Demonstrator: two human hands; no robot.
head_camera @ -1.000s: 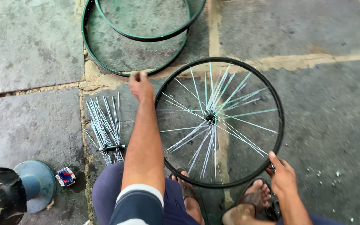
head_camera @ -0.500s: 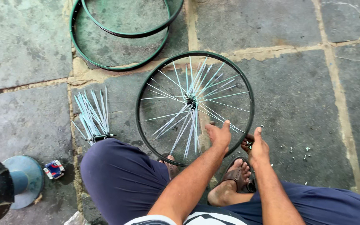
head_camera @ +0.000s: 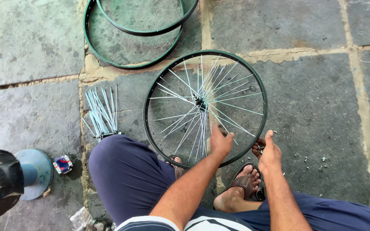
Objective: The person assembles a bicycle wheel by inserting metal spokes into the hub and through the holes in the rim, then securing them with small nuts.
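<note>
**Wheel part-laced, loose spokes waiting**

A dark green metal bicycle wheel rim lies flat on the grey stone-slab floor, just ahead of the seated person's knees. Thin silver spokes fan out from the small hub at its centre. Many of them bunch toward twelve and six o'clock instead of spreading evenly, and several seem to hang loose short of the rim, so the lacing looks well begun but far from finished. More remains to be fitted: a sheaf of loose silver spokes lies on the floor at nine o'clock from the wheel, and small silver nipples are scattered at about four o'clock. Two bare green rims lie overlapping at eleven o'clock, with no spokes in them at all.

The left hand sits over the wheel at six o'clock, fingers curled narrow and bent down among the lower spokes; it seems to pinch one, though the exact spoke is hidden under the knuckles. The right hand rests at the rim's five o'clock edge, thumb raised, fingers folded loosely around what look like a few small silver pieces; whether it grips them firmly I cannot tell.

A sandalled foot lies just beneath the rim's near edge.
</note>
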